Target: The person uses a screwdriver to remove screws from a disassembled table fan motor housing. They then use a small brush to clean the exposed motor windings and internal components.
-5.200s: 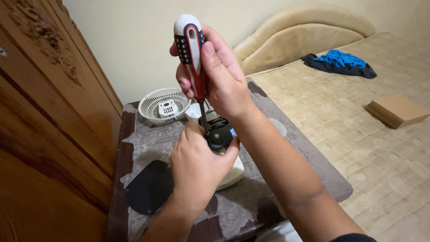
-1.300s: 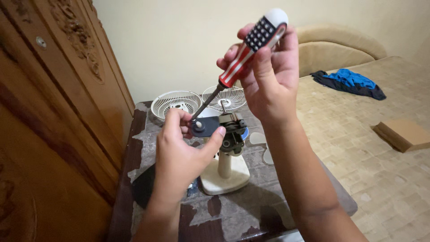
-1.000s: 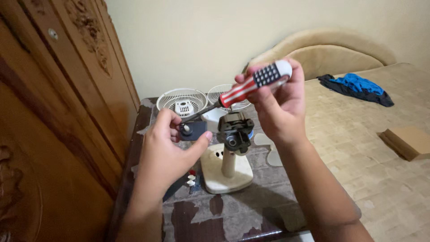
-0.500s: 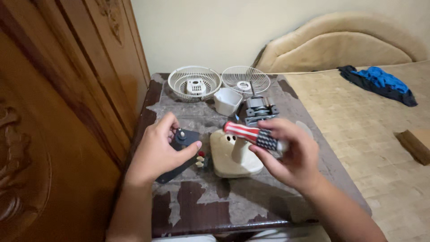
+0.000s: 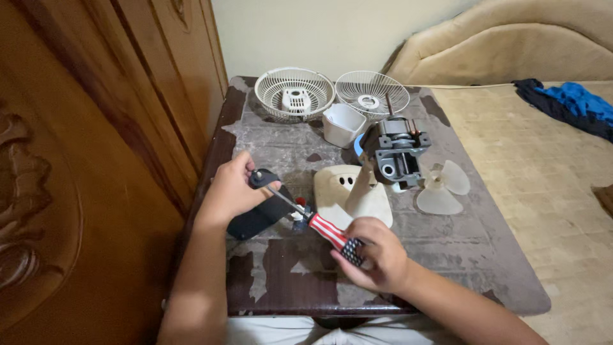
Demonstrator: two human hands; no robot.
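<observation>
In the head view, the right hand was closed around the handle of a screwdriver, fingers wrapped tight on the dark patterned end, while the red and white striped part stuck out of the fist toward the upper left. The metal shaft ran on from there, up and to the left, until its tip reached the left hand.

The left hand was half closed, not a full fist. Its thumb and fingers pinched a small black part, and the screwdriver tip met this part right at the fingertips. Under and just beside that hand lay a black cover, flat on the table; the palm seemed to touch its edge, but I cannot tell for sure. Some tiny pieces, red and white, lay just under the shaft, between the two hands.

Just beyond the right hand stood the cream fan base with its neck tilted up. The motor sat on top of this neck, farther from the grip. To the right of the motor, a clear blade lay flat. A white cup and two wire grilles were at the far side of the table, well apart from both hands. A wooden wardrobe stood close on the left-hand side.
</observation>
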